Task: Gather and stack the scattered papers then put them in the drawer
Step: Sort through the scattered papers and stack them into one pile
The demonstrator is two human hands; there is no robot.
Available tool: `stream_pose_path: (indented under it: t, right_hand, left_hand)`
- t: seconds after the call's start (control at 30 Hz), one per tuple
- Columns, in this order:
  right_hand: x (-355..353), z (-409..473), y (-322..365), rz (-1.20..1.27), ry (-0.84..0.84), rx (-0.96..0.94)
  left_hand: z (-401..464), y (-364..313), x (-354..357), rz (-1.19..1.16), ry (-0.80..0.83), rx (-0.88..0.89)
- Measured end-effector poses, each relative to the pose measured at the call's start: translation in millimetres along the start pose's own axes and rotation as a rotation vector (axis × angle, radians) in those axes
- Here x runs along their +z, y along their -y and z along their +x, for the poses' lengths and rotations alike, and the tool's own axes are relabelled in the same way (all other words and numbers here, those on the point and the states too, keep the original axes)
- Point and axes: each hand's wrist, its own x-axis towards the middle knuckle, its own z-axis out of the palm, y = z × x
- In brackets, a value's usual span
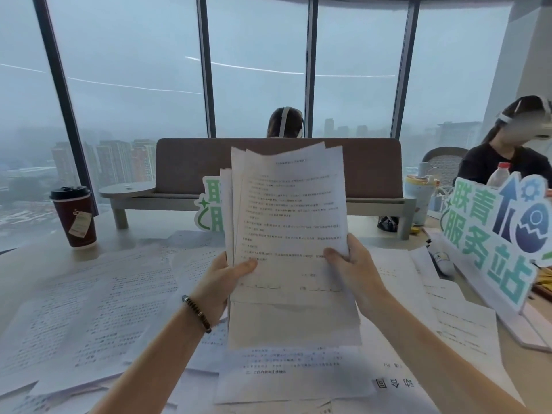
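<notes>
Both hands, left (222,280) and right (354,267), pinch an upright paper sheaf (286,216) hiding a green sign (210,209).

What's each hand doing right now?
Left hand: gripping the paper stack at its left edge.
Right hand: gripping the same stack at its right edge.

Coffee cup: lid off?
No, the coffee cup at the desk's far left stands upright with its black lid on.
</notes>
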Motion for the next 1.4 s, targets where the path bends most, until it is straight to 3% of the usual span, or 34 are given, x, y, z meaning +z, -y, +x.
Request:
stream_pose_path:
  t: [0.2, 0.43, 0.83, 1.07, 1.2, 1.4]
  right_hand:
    - [2.2, -5.1, 9.9, -0.011, -0.062, -0.188]
    - [2.6, -7.2, 18.8, -0.018, 0.001, -0.242]
    - [6.5, -14.8, 11.8, 0.136, 0.006, -0.296]
    - [8.7, -15.4, 16.0, 0.095, -0.003, -0.356]
    - [10.3, -14.1, 4.5, 0.022, 0.072, -0.269]
    - [9.9, -9.0, -11.3, -0.327, 0.238, -0.077]
  left_hand:
    - [1.8, -14.9, 11.8, 0.172, -0.128, 0.205]
    - [-7.0, -20.5, 12.6, 0.015, -0.111, 0.153]
    - [-15.8, -0.3, 8.7, 0.003, -0.078, 0.068]
    - [-13.4, -3.7, 12.8, 0.123, -0.165, 0.224]
    - [-12.0, 3.7, 10.5, 0.133, -0.176, 0.187]
    - [-1.0, 14.8, 0.5, 0.260, -0.204, 0.114]
